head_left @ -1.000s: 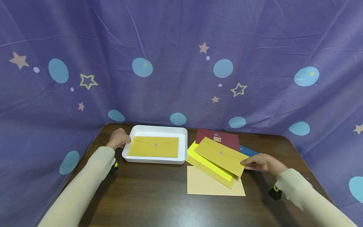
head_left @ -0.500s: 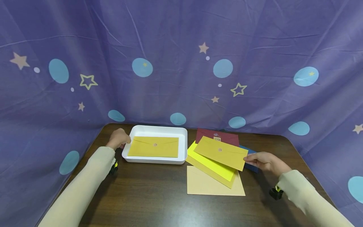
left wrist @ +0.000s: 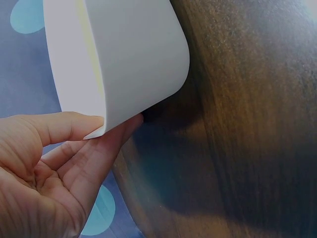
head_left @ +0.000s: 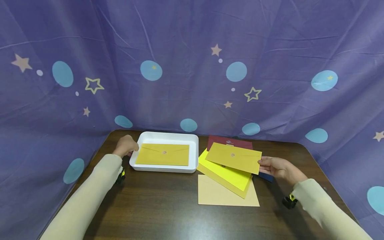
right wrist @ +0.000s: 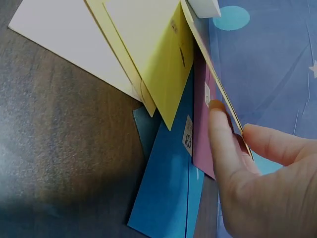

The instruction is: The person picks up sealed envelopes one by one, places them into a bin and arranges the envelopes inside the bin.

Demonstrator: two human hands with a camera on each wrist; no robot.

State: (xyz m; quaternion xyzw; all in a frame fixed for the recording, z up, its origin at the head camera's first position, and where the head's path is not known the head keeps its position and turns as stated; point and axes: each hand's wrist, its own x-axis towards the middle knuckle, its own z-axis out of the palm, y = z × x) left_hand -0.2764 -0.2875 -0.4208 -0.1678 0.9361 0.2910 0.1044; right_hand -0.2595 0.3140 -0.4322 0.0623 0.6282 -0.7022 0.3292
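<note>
Dark brown wooden worktop (head_left: pixel 150 206) carries everything. White rectangular plastic-looking tray (head_left: pixel 168 168): right beside left grip (head_left: pixel 126 146), which pinches its rim; no shift there over the last second. Left of right grip (head_left: pixel 279 167), overlapping: cream flat paper piece (head_left: pixel 225 195), bright yellow paper envelope (head_left: pixel 229 176), dark red paper envelope (head_left: pixel 240 143); blue paper envelope (head_left: pixel 266 177) lower, just left of that grip. Right grip pinches the right edge of a gold rectangular paper envelope (head_left: pixel 222 156). Main change: its right end came up, swinging from a steep slant to nearly level, now hiding most of the red one's small stamp (head_left: pixel 230 145). So picked up, not in tray; matching gold envelope (head_left: pixel 163 159) lies there, right of left grip. Far end touching pile? Can't tell.
</note>
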